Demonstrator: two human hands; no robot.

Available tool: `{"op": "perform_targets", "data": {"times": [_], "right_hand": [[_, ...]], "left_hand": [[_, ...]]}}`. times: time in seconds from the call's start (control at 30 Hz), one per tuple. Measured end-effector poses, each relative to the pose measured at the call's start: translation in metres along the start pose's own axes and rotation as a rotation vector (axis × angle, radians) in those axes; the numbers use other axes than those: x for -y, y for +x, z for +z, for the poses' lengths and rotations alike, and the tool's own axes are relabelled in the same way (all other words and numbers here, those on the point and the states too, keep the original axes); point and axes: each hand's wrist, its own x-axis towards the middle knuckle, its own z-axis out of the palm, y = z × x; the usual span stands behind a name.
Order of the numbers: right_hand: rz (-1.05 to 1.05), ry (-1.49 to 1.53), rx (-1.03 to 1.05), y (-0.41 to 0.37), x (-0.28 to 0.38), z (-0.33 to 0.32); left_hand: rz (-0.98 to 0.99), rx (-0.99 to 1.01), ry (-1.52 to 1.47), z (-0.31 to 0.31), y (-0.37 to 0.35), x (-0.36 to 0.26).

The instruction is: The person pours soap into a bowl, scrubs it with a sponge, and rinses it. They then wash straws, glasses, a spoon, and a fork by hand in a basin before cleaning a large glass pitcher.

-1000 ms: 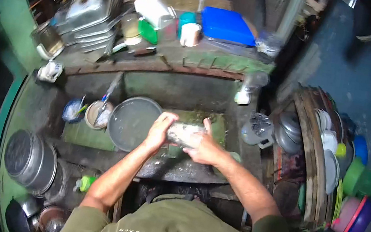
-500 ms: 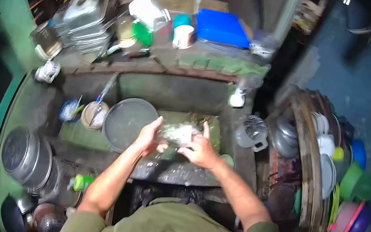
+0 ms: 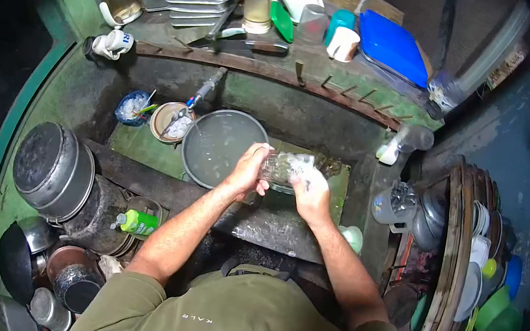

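A clear drinking glass (image 3: 276,167) lies sideways between my hands, above the sink. My left hand (image 3: 249,171) is wrapped round its left end. White suds cover the fingers of my right hand (image 3: 312,196), which closes over the glass's right end; whether a sponge is inside the fingers is hidden. Just left of the glass sits a wide grey basin (image 3: 185,147) of cloudy water. Beside the basin are a bowl (image 3: 159,121) with suds and a metal utensil, and a blue bowl (image 3: 122,118) with whitish contents.
A tap pipe (image 3: 206,88) reaches over the sink from the back wall. A green detergent bottle (image 3: 138,223) and large pots (image 3: 52,168) stand at left. At right are a cutlery holder (image 3: 387,208) and a wooden dish rack (image 3: 449,255). Containers and a blue lid (image 3: 392,46) line the back shelf.
The view has shifted, so the sink appears lower and further right. My right hand has turned and closed over the glass's end; before, its fingers were more spread along it.
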Motion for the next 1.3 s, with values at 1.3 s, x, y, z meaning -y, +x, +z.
{"op": "perform_targets", "data": {"times": [1.3], "right_hand": [[0.585, 0.907, -0.298, 0.015, -0.041, 0.040]], "left_hand": [[0.259, 0.319, 0.096, -0.020, 0.009, 0.059]]}}
